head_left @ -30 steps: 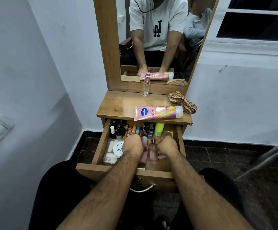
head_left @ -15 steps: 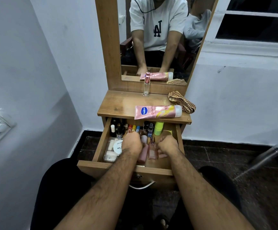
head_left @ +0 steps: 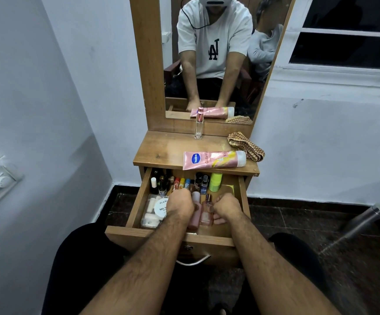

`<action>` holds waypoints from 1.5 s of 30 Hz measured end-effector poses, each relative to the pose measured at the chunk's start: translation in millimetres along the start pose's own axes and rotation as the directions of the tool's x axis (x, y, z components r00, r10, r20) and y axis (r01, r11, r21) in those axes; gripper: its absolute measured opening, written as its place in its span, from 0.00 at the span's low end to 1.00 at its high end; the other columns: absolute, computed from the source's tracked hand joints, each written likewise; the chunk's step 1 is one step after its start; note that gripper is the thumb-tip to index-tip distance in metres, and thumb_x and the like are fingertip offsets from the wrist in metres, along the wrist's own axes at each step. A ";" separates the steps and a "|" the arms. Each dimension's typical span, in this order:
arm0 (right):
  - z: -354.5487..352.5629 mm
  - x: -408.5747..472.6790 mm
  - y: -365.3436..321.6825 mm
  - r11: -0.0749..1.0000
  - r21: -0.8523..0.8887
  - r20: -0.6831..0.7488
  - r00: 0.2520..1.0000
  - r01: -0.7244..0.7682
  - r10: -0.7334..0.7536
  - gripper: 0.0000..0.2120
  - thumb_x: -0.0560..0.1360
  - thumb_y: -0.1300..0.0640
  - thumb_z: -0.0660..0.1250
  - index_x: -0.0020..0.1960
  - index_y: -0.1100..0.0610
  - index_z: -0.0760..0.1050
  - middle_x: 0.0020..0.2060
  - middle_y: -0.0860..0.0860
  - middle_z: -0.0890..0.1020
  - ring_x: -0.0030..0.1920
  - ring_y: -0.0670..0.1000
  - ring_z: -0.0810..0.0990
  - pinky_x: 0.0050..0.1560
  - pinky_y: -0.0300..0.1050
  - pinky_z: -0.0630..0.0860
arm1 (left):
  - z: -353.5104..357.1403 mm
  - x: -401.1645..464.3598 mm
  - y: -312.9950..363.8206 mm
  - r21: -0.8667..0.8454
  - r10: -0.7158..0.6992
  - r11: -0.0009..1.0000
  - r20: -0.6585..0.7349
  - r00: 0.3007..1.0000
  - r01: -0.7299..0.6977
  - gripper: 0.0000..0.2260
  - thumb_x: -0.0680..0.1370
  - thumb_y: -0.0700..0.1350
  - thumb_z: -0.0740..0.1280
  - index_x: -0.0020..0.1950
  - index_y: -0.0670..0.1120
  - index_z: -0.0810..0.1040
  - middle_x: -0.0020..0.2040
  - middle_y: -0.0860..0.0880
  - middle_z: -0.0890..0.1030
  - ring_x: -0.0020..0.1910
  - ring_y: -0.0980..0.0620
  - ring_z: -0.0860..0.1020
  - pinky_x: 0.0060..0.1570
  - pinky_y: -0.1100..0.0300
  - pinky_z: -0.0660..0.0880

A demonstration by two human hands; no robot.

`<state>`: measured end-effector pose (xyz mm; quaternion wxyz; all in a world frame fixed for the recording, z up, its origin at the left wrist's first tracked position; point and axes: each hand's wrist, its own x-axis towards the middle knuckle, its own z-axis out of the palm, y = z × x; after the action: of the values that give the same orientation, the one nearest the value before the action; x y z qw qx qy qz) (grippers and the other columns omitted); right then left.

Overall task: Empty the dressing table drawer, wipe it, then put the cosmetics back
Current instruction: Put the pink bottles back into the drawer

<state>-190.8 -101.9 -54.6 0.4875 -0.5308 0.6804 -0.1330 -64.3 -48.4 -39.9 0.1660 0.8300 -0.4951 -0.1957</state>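
Observation:
The wooden drawer (head_left: 136, 201) of the dressing table is pulled open and holds several cosmetics. Both my hands are inside it. My left hand (head_left: 180, 205) curls over a pink bottle (head_left: 195, 215) lying in the middle. My right hand (head_left: 227, 206) curls beside a small clear perfume bottle (head_left: 207, 212), thumb and fingers against its right side. Small bottles and lip balms (head_left: 182, 181) stand along the back, beside a green tube (head_left: 215, 181). A clear box with a white nail-polish pad jar (head_left: 160, 206) sits at the left.
On the tabletop (head_left: 161, 151) lie a pink Vaseline tube (head_left: 214, 159), a checked cloth (head_left: 245, 145) and an upright glass perfume bottle (head_left: 198, 123) by the mirror (head_left: 207, 64). A wall is close on the left. A metal leg (head_left: 366, 220) slants at the right.
Both hands stay in the middle of the drawer on the same two bottles. Only the view has shifted slightly.

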 end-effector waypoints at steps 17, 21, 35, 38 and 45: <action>-56.6 -59.2 -84.6 0.808 -0.245 -0.261 0.766 0.537 -0.588 0.13 0.74 0.51 0.72 0.32 0.53 0.77 0.30 0.48 0.82 0.35 0.50 0.82 0.40 0.49 0.80 | -93.5 18.2 16.4 -0.248 0.177 0.917 -0.448 0.876 -0.312 0.10 0.80 0.51 0.66 0.52 0.48 0.83 0.45 0.54 0.84 0.40 0.59 0.79 0.34 0.68 0.72; -77.5 -35.7 -138.3 0.748 -0.187 -0.324 0.679 0.637 -0.658 0.06 0.73 0.56 0.73 0.39 0.50 0.79 0.35 0.47 0.83 0.39 0.49 0.83 0.44 0.55 0.83 | -116.3 71.0 38.5 -0.372 0.152 0.865 -0.447 0.882 -0.338 0.08 0.78 0.48 0.68 0.54 0.48 0.83 0.46 0.52 0.84 0.44 0.56 0.81 0.46 0.57 0.81; -62.5 86.7 -198.9 0.856 -0.263 -0.185 0.847 0.445 -0.498 0.14 0.67 0.61 0.77 0.30 0.55 0.74 0.29 0.47 0.77 0.32 0.47 0.74 0.33 0.40 0.67 | -93.9 169.7 66.1 -0.389 0.167 0.884 -0.259 0.951 -0.261 0.12 0.76 0.40 0.70 0.59 0.44 0.82 0.56 0.47 0.84 0.57 0.49 0.80 0.59 0.58 0.74; -58.7 91.9 -198.3 0.853 -0.249 -0.175 0.845 0.458 -0.505 0.14 0.68 0.60 0.78 0.31 0.54 0.75 0.30 0.46 0.77 0.31 0.45 0.73 0.32 0.40 0.66 | -89.6 172.1 70.1 -0.406 0.188 0.866 -0.275 0.943 -0.291 0.13 0.76 0.41 0.70 0.61 0.45 0.82 0.57 0.48 0.84 0.58 0.51 0.80 0.58 0.62 0.73; -60.2 82.6 -198.1 0.839 -0.155 -0.252 0.801 0.521 -0.543 0.11 0.67 0.54 0.81 0.35 0.53 0.78 0.35 0.49 0.83 0.40 0.51 0.83 0.44 0.50 0.81 | -91.5 163.6 76.5 -0.459 0.164 0.828 -0.354 0.921 -0.324 0.09 0.77 0.44 0.71 0.55 0.47 0.85 0.51 0.50 0.85 0.51 0.56 0.81 0.53 0.63 0.75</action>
<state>-118.7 -272.0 70.0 0.3056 -0.6939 0.5719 -0.3131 -6.6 -220.7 49.3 0.4757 0.7053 -0.4980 -0.1683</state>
